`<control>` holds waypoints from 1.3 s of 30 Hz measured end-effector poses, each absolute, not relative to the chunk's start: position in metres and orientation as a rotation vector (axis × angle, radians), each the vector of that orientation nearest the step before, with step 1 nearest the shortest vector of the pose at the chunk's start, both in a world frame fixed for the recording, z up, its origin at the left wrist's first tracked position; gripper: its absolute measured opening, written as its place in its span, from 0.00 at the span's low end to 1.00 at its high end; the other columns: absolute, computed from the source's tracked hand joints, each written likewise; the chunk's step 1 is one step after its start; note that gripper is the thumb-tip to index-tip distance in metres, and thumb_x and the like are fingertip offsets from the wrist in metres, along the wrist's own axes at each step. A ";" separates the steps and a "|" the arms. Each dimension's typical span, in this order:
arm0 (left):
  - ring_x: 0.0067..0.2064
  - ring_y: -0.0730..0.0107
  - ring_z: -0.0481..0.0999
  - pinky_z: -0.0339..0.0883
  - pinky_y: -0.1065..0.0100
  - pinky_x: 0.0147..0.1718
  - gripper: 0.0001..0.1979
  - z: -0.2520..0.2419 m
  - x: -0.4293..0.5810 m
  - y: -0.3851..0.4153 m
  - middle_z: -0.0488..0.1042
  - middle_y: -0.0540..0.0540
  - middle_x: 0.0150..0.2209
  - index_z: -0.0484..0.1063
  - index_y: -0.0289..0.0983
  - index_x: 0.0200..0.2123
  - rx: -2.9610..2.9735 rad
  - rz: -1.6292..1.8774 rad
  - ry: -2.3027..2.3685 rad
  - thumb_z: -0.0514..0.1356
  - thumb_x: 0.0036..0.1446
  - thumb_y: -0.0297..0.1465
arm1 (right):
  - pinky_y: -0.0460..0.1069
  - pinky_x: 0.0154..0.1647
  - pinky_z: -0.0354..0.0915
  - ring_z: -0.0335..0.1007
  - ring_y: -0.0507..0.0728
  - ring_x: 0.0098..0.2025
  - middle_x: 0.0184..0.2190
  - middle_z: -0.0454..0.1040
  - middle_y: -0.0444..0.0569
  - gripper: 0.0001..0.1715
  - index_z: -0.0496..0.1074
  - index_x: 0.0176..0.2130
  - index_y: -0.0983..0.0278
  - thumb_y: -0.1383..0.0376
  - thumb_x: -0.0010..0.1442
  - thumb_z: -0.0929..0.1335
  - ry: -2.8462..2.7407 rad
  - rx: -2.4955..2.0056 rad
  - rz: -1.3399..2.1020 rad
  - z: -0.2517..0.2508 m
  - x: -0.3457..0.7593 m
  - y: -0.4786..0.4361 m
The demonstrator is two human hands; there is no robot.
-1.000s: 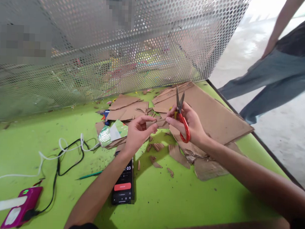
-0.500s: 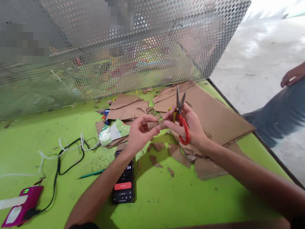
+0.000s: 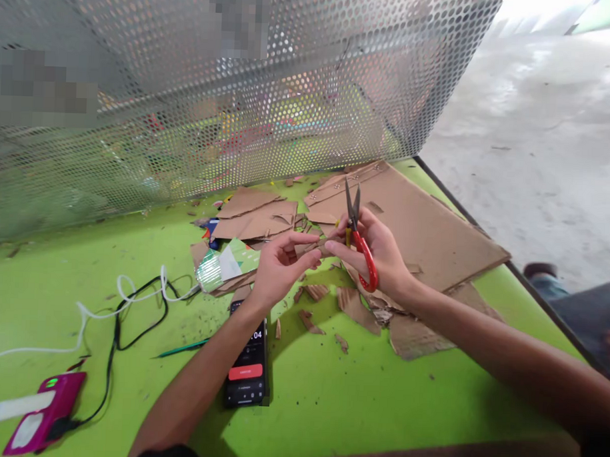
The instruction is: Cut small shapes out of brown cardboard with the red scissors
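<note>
Between my two hands is a small strip of cardboard (image 3: 311,247), pinched at both ends by fingertips. My left hand (image 3: 282,262) grips its left end with thumb and fingers. My right hand (image 3: 377,250) pinches the other end and also holds a pair of scissors (image 3: 366,260) with red handles. Their blades point up and away from me, slightly apart. Torn cardboard scraps (image 3: 317,292) lie on the green table under my hands. A large flat cardboard sheet (image 3: 435,226) rests behind my right hand.
A perforated metal screen (image 3: 269,120) stands along the back. A phone (image 3: 246,373) lies by my left forearm, near a green pencil-like stick (image 3: 183,348). Cables (image 3: 116,322) and a magenta device (image 3: 46,413) are at left. Another person's leg (image 3: 589,315) shows beyond the right edge.
The scissors in my right hand have tipped slightly left and their blades have lowered a little. My left hand barely moves. The other person at right has shifted, their hand no longer showing there.
</note>
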State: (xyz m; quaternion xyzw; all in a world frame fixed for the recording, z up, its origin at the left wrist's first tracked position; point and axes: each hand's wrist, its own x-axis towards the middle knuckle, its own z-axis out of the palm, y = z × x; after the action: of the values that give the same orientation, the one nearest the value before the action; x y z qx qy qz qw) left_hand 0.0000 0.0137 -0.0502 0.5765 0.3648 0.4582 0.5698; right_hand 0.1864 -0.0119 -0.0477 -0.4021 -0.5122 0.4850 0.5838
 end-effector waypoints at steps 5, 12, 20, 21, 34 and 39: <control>0.33 0.65 0.86 0.81 0.69 0.31 0.16 -0.050 -0.004 0.015 0.86 0.46 0.35 0.81 0.38 0.44 1.320 0.924 0.871 0.74 0.55 0.39 | 0.51 0.37 0.71 0.73 0.54 0.35 0.34 0.74 0.42 0.22 0.67 0.40 0.60 0.62 0.54 0.80 -1.226 -0.973 1.113 -0.047 0.186 -0.012; 0.32 0.64 0.86 0.81 0.68 0.32 0.19 -0.045 -0.004 0.015 0.86 0.44 0.34 0.82 0.36 0.43 1.352 0.947 0.940 0.75 0.52 0.40 | 0.50 0.35 0.67 0.71 0.52 0.34 0.33 0.72 0.40 0.18 0.68 0.40 0.60 0.65 0.57 0.79 -1.227 -0.979 1.096 -0.048 0.184 -0.014; 0.34 0.64 0.87 0.81 0.70 0.31 0.18 -0.046 -0.011 0.020 0.86 0.43 0.36 0.82 0.36 0.44 1.438 0.939 0.921 0.75 0.53 0.39 | 0.51 0.36 0.68 0.70 0.52 0.34 0.34 0.72 0.41 0.18 0.68 0.40 0.61 0.64 0.57 0.79 -1.220 -0.969 1.108 -0.047 0.181 -0.014; 0.34 0.64 0.87 0.82 0.70 0.32 0.19 -0.047 -0.011 0.022 0.86 0.43 0.37 0.82 0.36 0.44 1.448 0.941 0.916 0.76 0.53 0.39 | 0.51 0.37 0.68 0.71 0.52 0.34 0.34 0.72 0.41 0.18 0.68 0.40 0.60 0.64 0.57 0.79 -1.219 -0.974 1.109 -0.048 0.181 -0.013; 0.36 0.63 0.86 0.82 0.63 0.37 0.21 -0.053 -0.004 0.038 0.86 0.41 0.39 0.81 0.36 0.42 1.424 0.990 0.882 0.77 0.49 0.42 | 0.50 0.33 0.67 0.70 0.52 0.32 0.32 0.70 0.40 0.21 0.67 0.39 0.60 0.60 0.55 0.80 -1.208 -1.040 1.004 -0.052 0.180 0.000; 0.36 0.64 0.86 0.82 0.65 0.35 0.20 -0.052 0.002 0.038 0.85 0.43 0.38 0.81 0.36 0.40 1.406 1.044 0.865 0.78 0.48 0.40 | 0.50 0.34 0.68 0.71 0.52 0.32 0.31 0.71 0.40 0.20 0.67 0.38 0.59 0.61 0.55 0.80 -1.214 -1.025 0.962 -0.048 0.181 0.000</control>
State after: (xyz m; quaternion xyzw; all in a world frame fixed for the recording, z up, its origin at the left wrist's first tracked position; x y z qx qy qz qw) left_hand 0.0021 0.0381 -0.0521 0.5964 0.3671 0.4428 0.5598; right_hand 0.1812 -0.0001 -0.0475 -0.4419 -0.5235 0.4149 0.5987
